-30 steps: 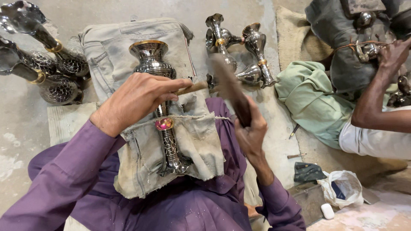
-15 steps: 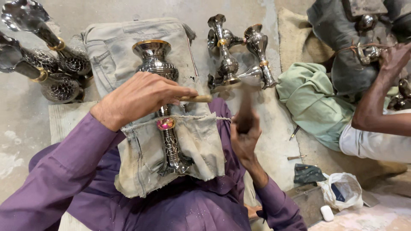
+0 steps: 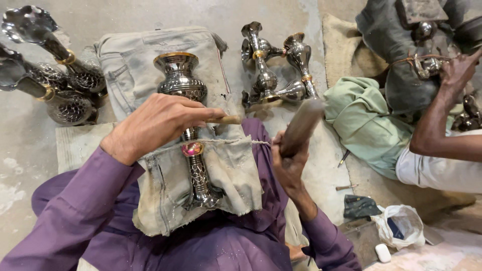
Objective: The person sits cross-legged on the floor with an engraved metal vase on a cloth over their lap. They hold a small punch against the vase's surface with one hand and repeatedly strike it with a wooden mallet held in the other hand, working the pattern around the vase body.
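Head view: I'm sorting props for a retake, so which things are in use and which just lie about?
In use: vase on cloth, left hand with chisel, right hand with mallet.
Lying about: finished vases, green cloth, plastic bag.

the vase is glossy engraved metal with a gilt rim and a shiny pink band. under it lies coarse, frayed beige cloth, matt and stained. the mallet looks like smooth dark wood; the chisel pale wood. the floor is rough, dull concrete.
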